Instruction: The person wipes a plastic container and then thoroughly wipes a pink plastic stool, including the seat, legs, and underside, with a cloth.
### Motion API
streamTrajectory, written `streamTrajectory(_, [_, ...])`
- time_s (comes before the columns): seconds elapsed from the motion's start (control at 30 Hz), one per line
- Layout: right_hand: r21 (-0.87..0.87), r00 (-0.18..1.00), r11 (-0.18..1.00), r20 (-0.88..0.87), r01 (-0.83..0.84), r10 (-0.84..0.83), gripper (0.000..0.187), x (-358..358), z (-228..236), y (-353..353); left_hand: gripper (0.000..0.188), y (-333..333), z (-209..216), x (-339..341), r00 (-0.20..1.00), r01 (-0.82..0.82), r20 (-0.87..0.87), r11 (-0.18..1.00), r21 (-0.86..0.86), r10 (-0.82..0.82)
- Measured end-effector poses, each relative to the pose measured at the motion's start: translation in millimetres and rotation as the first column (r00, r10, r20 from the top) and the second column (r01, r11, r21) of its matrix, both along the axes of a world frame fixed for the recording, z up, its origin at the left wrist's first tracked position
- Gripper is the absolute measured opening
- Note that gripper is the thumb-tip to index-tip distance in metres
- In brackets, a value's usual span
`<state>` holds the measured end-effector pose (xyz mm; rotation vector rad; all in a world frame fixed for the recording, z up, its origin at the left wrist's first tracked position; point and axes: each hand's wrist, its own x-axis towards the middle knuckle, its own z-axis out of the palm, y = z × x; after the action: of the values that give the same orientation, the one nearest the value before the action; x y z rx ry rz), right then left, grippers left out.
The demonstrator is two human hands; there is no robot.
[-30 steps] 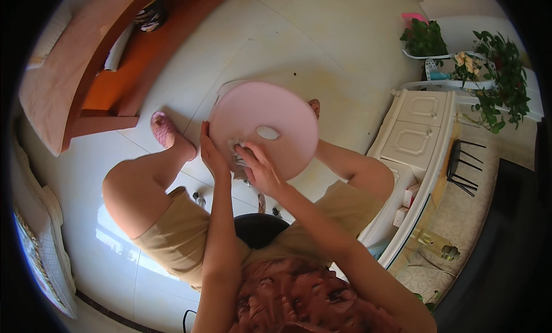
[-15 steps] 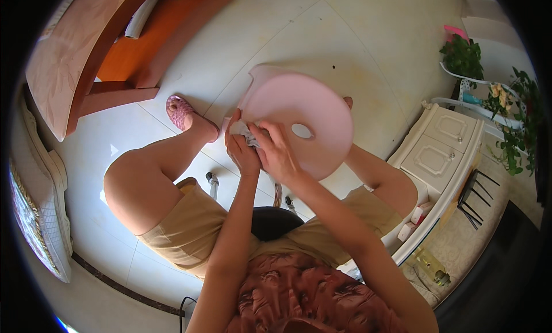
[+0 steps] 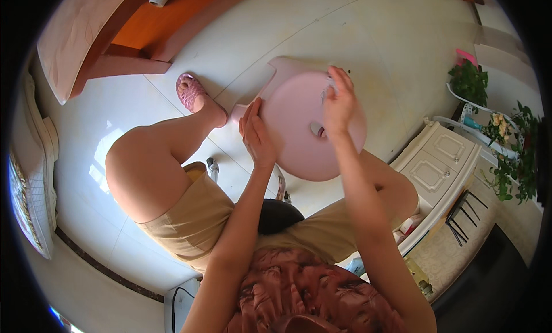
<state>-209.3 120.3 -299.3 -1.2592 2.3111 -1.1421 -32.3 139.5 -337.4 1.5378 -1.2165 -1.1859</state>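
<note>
A pink plastic stool (image 3: 296, 123) with a round seat and an oval hole in the middle is held up between my knees, tilted so the seat faces me. My left hand (image 3: 257, 136) grips its left rim, fingers along the edge by the legs. On the upper right of the seat, my right hand (image 3: 340, 106) presses a crumpled white wipe (image 3: 326, 90). Only a bit of the wipe shows past the fingers; the rest is hidden under them.
A wooden table (image 3: 129, 65) stands at the upper left, and a cushioned seat (image 3: 34, 178) is at the left. To the right are a white cabinet (image 3: 434, 160), a black wire rack (image 3: 464, 217) and potted plants (image 3: 468, 83). A pink slipper (image 3: 188, 91) is on my left foot.
Both hands were together at the stool's left edge, around the wipe. My right hand has moved up and right across the seat with the wipe, while my left stays at the rim.
</note>
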Motion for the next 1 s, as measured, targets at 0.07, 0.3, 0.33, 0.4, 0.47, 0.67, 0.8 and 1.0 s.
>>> streamTrajectory(0.07, [0.063, 0.974, 0.991, -0.190, -0.116, 0.126, 0.051, 36, -2, -7, 0.042, 0, -3, -2, 0.999, 0.009, -0.032, 1.000, -0.024, -0.009])
streamTrajectory(0.3, [0.115, 0.858, 0.850, 0.079, -0.514, 0.507, 0.051, 84, 34, 98, 0.045, 4, -9, 0, 0.954, -0.034, -0.295, 0.997, 0.065, 0.052])
streamTrajectory(0.33, [0.183, 0.838, 0.818, 0.162, -0.545, 0.522, 0.051, 79, 40, 120, 0.045, 4, -7, 1, 0.953, -0.030, -0.299, 0.998, 0.059, 0.047])
streamTrajectory(0.4, [0.244, 0.818, 0.784, 0.243, -0.571, 0.521, 0.050, 71, 56, 147, 0.045, 5, -5, 3, 0.972, -0.052, -0.227, 0.996, 0.070, 0.067])
streamTrajectory(0.47, [0.338, 0.815, 0.853, 0.556, -0.399, 0.161, 0.049, 65, 79, 164, 0.039, 12, 12, 8, 0.999, -0.052, 0.010, 0.999, -0.010, 0.052])
streamTrajectory(0.67, [0.085, 0.871, 0.984, 0.482, -0.157, 0.098, 0.037, 46, 102, 180, 0.027, 62, 92, 13, 0.815, 0.557, -0.070, 0.812, -0.172, -0.575])
streamTrajectory(0.8, [-0.061, 0.734, 0.982, 0.657, -0.177, 0.173, 0.036, 54, 134, 182, 0.055, 83, 118, 7, 0.679, 0.654, -0.276, 0.731, -0.195, -0.681])
streamTrajectory(1.0, [-0.153, 0.607, 0.986, 0.777, -0.072, 0.165, 0.037, 54, 154, 205, 0.059, 79, 117, 13, 0.576, 0.814, 0.096, 0.559, -0.156, -0.812])
